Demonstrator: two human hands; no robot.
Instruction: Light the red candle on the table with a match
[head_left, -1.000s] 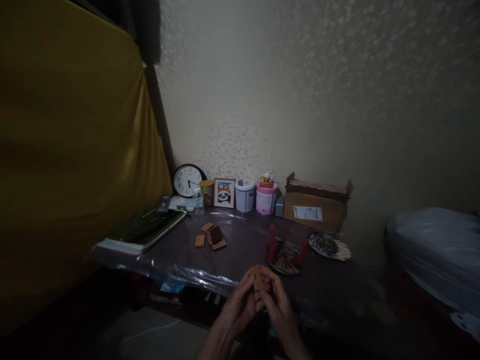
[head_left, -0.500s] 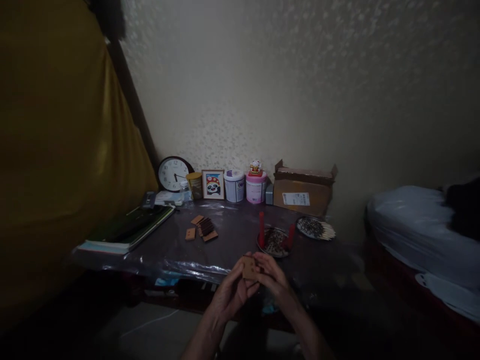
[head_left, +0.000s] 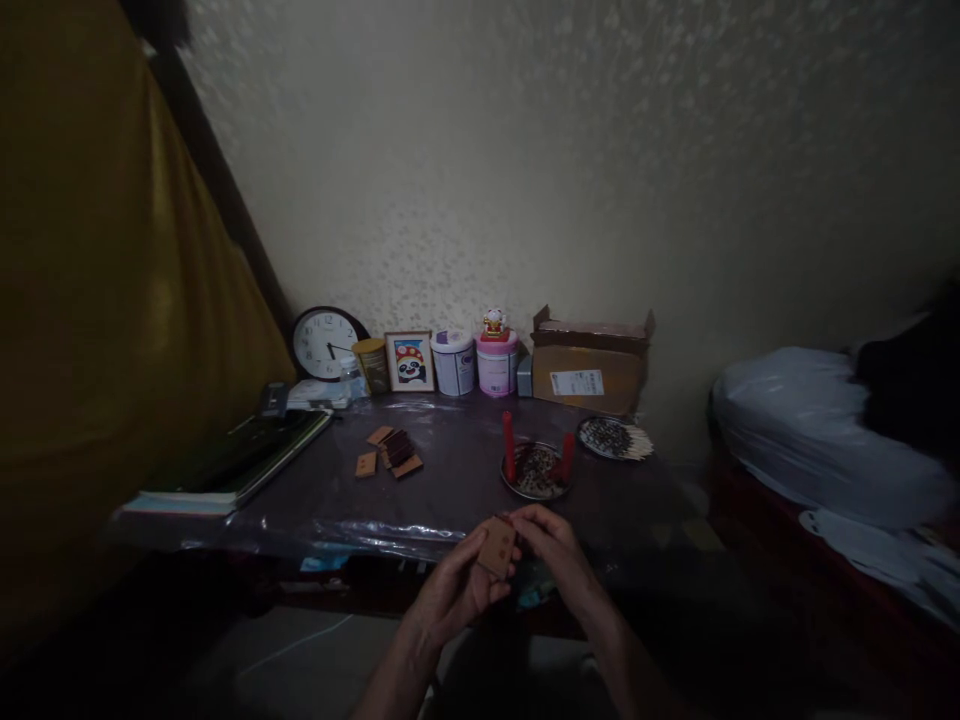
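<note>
My left hand (head_left: 457, 585) is closed around a small brown matchbox (head_left: 497, 548) with dark round marks on its face, held tilted in front of the table's near edge. At the box's upper right end, the fingers of my right hand (head_left: 553, 545) are pinched together; its fingertips are partly hidden. Beyond my hands, a round metal dish (head_left: 538, 490) holds dark and pale bits, with a red candle (head_left: 509, 447) upright at its left and a shorter red candle (head_left: 567, 458) at its right. More matchboxes (head_left: 399, 450) lie in a loose pile left of the dish.
A second dish (head_left: 600, 437) holds dark-tipped sticks. Along the wall stand a clock (head_left: 327, 343), a framed panda picture (head_left: 410, 362), a white tub (head_left: 453, 365), a pink tub (head_left: 498, 365) and a cardboard box (head_left: 592, 375). A book (head_left: 240, 460) lies left on the plastic-covered table (head_left: 442, 490).
The matchbox has tilted and shows more of its face. My right hand has slid from its side to its upper right end. The view has shifted slightly right.
</note>
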